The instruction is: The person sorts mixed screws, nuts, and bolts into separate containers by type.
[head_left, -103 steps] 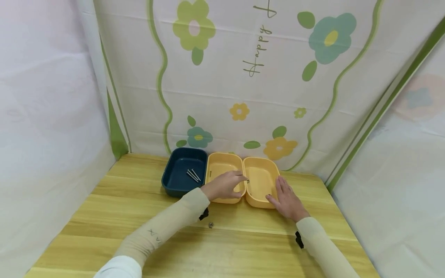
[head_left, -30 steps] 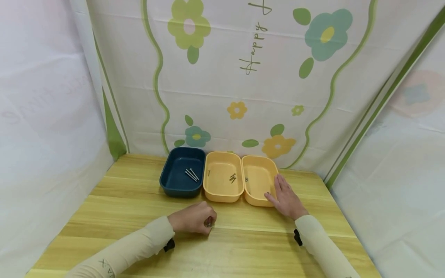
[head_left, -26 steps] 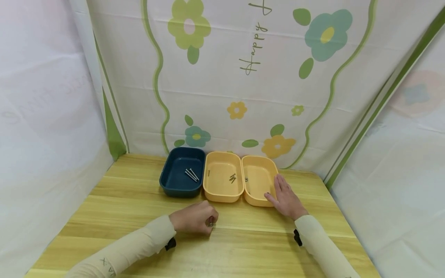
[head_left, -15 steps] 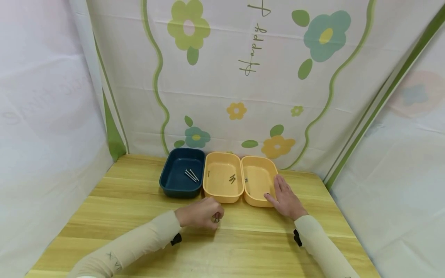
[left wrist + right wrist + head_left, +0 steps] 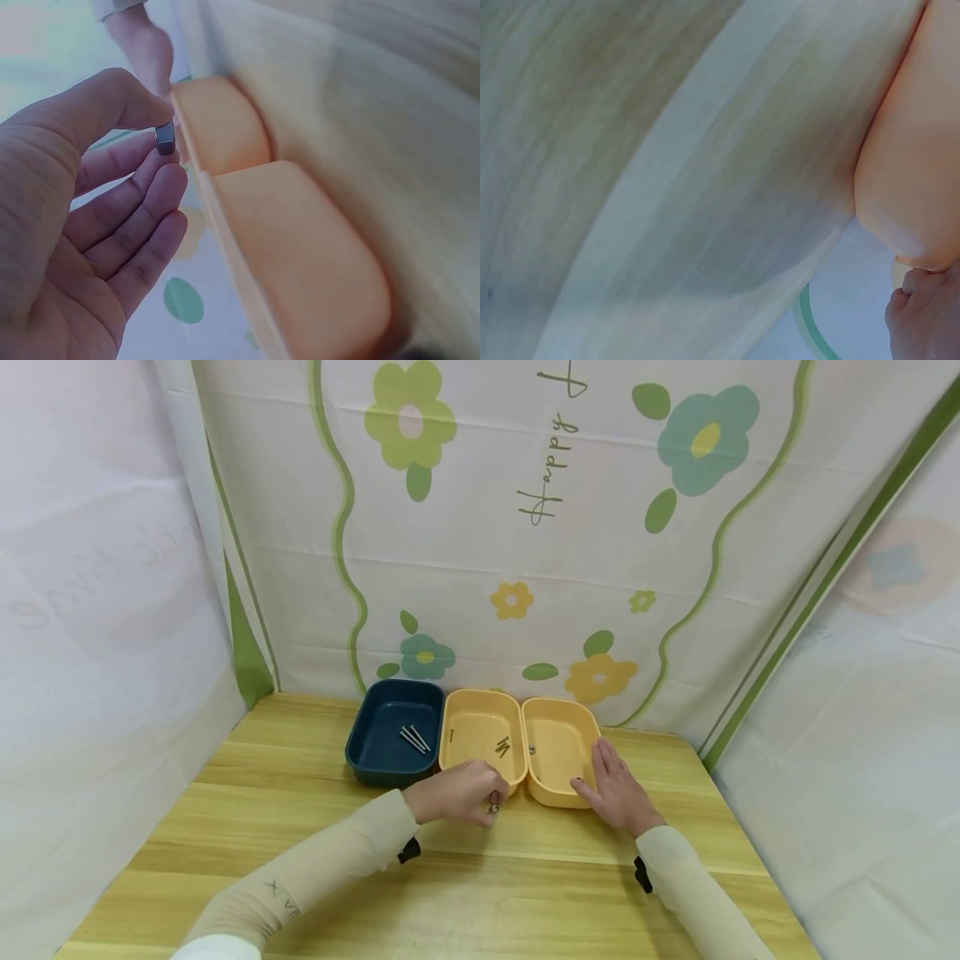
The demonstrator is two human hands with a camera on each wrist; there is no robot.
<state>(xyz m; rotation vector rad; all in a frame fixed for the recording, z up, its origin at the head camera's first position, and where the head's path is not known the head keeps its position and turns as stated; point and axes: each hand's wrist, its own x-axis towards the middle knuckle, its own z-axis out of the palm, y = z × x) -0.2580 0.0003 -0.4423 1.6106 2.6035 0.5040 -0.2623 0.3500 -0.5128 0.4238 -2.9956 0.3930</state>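
My left hand (image 5: pixel 459 792) pinches a small metal nut (image 5: pixel 165 139) between thumb and index finger; the other fingers curl loosely below it in the left wrist view. The hand is at the near edge of the middle yellow tray (image 5: pixel 477 723), above the table. My right hand (image 5: pixel 622 795) rests on the right side of the right yellow tray (image 5: pixel 561 727), fingers straight along its rim and thumb over the near corner. Inside that tray a small nut (image 5: pixel 532 749) lies by the left wall. Several short screws (image 5: pixel 502 747) lie in the middle tray.
A dark blue tray (image 5: pixel 378 739) stands at the left end of the row, holding several long screws (image 5: pixel 414 740). The trays touch side by side at the back of the wooden table (image 5: pixel 525 893), against a flowered cloth (image 5: pixel 465 552).
My left hand left the middle tray, picked up the nut from the table in front, then moved right and forward with it toward the yellow trays. My right hand stays in place.
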